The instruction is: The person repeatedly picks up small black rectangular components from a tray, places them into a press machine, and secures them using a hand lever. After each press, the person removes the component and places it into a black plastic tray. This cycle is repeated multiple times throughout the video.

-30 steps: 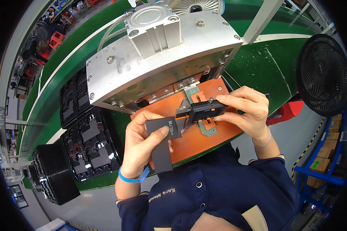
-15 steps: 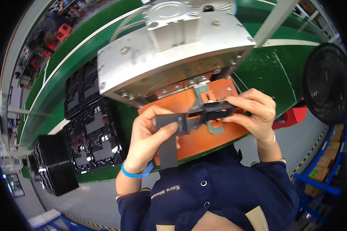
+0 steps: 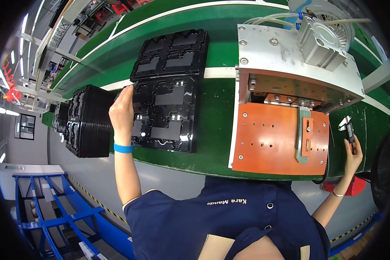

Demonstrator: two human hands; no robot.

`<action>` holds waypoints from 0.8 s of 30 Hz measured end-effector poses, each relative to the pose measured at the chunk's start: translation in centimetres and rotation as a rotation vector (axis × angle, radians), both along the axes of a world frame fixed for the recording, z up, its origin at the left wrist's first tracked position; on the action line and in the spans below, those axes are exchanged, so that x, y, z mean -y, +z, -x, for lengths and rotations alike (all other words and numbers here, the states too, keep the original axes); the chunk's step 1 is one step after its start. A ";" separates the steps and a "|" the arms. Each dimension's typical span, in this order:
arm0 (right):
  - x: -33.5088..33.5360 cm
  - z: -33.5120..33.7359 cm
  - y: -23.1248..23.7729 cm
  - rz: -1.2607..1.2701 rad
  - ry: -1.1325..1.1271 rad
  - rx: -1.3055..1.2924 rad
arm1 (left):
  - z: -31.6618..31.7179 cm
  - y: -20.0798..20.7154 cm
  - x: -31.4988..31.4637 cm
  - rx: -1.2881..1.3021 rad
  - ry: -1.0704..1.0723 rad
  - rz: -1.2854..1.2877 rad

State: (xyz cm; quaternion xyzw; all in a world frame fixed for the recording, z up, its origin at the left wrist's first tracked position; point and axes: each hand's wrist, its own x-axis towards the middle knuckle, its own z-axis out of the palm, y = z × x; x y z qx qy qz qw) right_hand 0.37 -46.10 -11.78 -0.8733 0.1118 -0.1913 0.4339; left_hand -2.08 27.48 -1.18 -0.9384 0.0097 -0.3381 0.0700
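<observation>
My right hand (image 3: 354, 156) grips a digital caliper (image 3: 350, 131) at the right end of the bench, its metal jaws pointing away from me. At the left edge of the front black plastic tray (image 3: 191, 115) is my left hand (image 3: 121, 117), its fingers pressed together. Whatever those fingers may hold is hidden from view. L-shaped dark grey flat pieces (image 3: 172, 96) lie in the tray's recesses. Right of the tray stands a metal press (image 3: 286, 47), with an orange base plate (image 3: 264, 158) bearing a metal guide strip (image 3: 299, 138).
Behind the front tray lies another black tray (image 3: 196, 65) with grey pieces. A tall stack of black trays (image 3: 95, 125) stands at the left. A black fan (image 3: 383, 169) and a red stool (image 3: 355, 187) are at the right. A blue rack (image 3: 60, 221) sits lower left.
My hands have parted from in front of the press. The left went to the tray, and the L-shaped grey piece it held is out of sight. The right carried the caliper rightward.
</observation>
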 end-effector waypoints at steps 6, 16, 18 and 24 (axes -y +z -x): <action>-1.2 -0.9 -1.9 0.364 -0.114 -0.027 | 1.0 -3.6 -0.6 -0.293 0.032 0.141; -2.0 -1.0 -1.8 0.516 -0.073 0.015 | 1.0 -2.7 0.4 -0.271 -0.011 0.712; -2.2 -1.0 -1.5 0.579 -0.055 0.004 | -0.2 -1.4 2.4 -0.226 -0.121 0.374; -2.3 -0.8 -1.3 0.481 -0.108 0.115 | -4.0 -1.6 5.7 -0.382 -0.212 0.316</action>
